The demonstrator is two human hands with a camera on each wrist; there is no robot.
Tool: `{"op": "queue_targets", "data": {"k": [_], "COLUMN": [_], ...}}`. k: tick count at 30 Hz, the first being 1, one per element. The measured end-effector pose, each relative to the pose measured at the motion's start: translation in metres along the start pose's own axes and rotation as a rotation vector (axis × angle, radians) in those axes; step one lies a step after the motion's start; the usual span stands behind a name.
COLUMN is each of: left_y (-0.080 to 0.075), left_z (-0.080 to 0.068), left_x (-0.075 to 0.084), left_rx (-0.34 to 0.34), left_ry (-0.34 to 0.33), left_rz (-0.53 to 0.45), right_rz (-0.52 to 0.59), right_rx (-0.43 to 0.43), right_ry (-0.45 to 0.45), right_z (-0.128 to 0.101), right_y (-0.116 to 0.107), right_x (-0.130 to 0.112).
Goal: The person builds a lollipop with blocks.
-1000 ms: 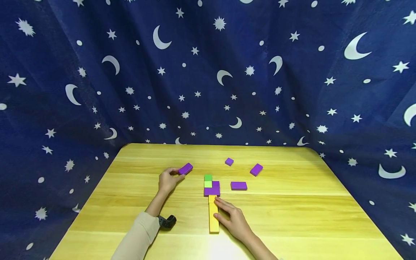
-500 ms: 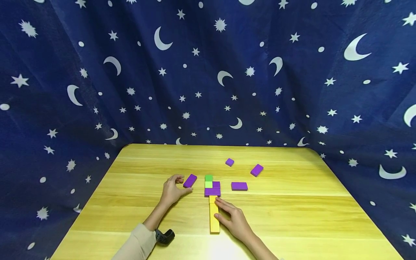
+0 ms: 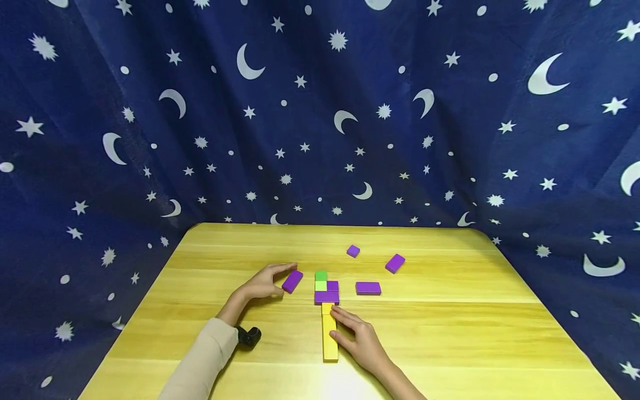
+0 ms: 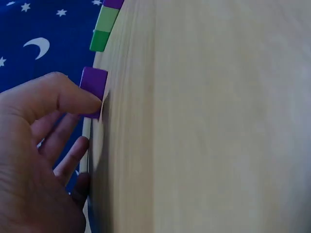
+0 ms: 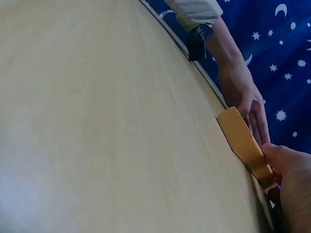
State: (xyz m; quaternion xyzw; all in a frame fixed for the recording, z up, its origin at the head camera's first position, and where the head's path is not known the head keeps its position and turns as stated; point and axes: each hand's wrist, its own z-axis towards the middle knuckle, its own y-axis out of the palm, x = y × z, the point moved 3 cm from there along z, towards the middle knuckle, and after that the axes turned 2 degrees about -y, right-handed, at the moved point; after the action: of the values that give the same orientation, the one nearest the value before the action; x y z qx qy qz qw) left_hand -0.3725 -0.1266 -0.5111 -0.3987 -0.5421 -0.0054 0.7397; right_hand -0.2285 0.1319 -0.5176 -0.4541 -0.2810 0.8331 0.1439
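Grips empty and parted, left hand (image 3: 263, 283) arches beside purple block (image 3: 292, 282) while right hand (image 3: 361, 340) touches yellow block (image 3: 329, 345).

No legible text, labels, brands, numbers or signs.

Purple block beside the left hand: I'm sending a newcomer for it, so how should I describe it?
On the wooden table, find the row of yellow, purple and green blocks. Just left of its green far end, beside the left hand, lies an oblong purple block. It is the only purple block left of the row; three loose ones lie right.
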Motion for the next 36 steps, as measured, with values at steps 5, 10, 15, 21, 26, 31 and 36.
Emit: {"op": "queue_targets", "data": {"k": [5, 10, 15, 21, 26, 31, 36], "left_y": [0.006, 0.012, 0.011, 0.017, 0.024, 0.03, 0.032], "left_z": [0.004, 0.004, 0.002, 0.002, 0.004, 0.008, 0.008], "left_x": [-0.003, -0.004, -0.005, -0.002, 0.0, 0.001, 0.002], "left_rx": [0.115, 0.212, 0.204, 0.238, 0.288, 0.295, 0.298], "left_ry": [-0.02, 0.002, -0.008, -0.038, -0.02, -0.01, -0.003], "left_rz": [0.065, 0.096, 0.097, 0.149, 0.245, 0.268, 0.278], "right_rz": [-0.008, -0.006, 0.001, -0.003, 0.005, 0.015, 0.011], "right_rx": [0.01, 0.008, 0.001, 0.009, 0.007, 0.013, 0.007], "right_ry": [-0.001, 0.002, 0.002, -0.004, 0.008, 0.016, 0.022], "right_z": [0.0, 0.001, 0.002, 0.002, 0.002, 0.002, 0.002], "right_y": [0.0, 0.0, 0.001, 0.0, 0.0, -0.001, -0.001], "right_x": [0.001, 0.001, 0.001, 0.0, 0.001, 0.001, 0.0]}}
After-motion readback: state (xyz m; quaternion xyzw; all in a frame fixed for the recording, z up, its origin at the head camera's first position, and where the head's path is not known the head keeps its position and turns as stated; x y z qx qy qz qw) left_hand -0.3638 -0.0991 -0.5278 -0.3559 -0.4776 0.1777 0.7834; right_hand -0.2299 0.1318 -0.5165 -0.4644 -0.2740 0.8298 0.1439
